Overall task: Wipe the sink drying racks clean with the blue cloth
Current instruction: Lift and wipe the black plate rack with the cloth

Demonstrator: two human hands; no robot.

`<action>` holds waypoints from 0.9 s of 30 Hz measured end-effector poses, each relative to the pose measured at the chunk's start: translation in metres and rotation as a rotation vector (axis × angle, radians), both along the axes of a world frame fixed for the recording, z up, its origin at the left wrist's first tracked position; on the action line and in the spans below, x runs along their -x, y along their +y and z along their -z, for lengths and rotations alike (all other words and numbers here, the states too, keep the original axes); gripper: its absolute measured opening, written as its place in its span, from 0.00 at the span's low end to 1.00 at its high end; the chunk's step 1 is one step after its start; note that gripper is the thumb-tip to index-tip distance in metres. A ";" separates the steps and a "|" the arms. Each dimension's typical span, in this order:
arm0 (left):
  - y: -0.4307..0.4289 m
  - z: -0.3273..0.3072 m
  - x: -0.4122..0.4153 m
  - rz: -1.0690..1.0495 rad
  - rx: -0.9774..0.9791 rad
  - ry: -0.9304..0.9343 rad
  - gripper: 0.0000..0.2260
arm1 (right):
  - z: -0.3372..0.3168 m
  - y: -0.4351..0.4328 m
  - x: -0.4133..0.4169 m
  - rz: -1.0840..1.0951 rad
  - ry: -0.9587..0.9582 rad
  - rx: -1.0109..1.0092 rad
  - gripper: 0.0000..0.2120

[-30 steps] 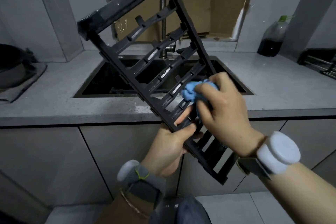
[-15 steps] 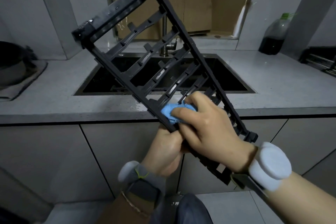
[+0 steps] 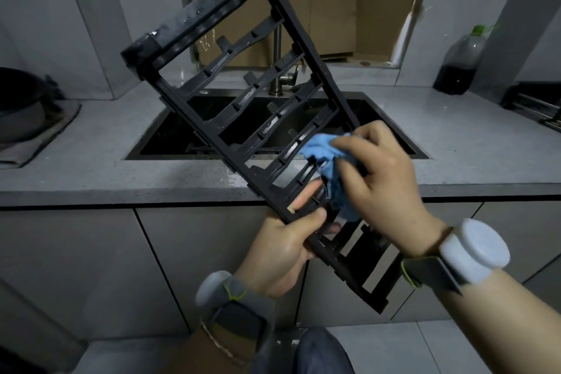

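Evidently holds the rack (image 3: 212,144) tilted, far end high, over counter (image 3: 121,173) and sink (image 3: 170,136), likely so slats face up and drips land there. Steadies it with left hand (image 3: 282,249), fingers and thumb curled round the near left rail. Presses cloth (image 3: 321,149), bunched in right hand (image 3: 385,179) with fingers clamped on it, against a slat by the right rail.

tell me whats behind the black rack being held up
Through the rack's gaps show the sink, the faucet and cardboard. Its bars, the blue cloth and the right hand cover part of the basin; its dark bottom can't be made out.
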State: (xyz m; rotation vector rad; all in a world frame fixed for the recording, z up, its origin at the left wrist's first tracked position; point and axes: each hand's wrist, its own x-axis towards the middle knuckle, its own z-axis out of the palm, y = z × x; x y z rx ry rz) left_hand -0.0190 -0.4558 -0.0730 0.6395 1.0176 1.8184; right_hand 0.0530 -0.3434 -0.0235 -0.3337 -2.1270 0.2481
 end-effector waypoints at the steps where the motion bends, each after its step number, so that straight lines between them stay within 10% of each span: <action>1: -0.002 0.001 0.002 -0.001 0.021 -0.015 0.17 | -0.004 0.004 0.001 0.032 0.028 0.035 0.17; 5: -0.003 0.002 0.004 0.013 0.050 0.000 0.18 | -0.020 -0.007 0.005 -0.044 0.185 0.096 0.15; 16: -0.012 0.010 -0.001 -0.150 0.027 0.222 0.12 | 0.006 -0.055 0.022 -0.140 -0.185 -0.224 0.13; 27: -0.003 0.002 -0.003 -0.052 -0.062 0.036 0.12 | -0.005 -0.034 0.013 -0.064 -0.105 -0.238 0.14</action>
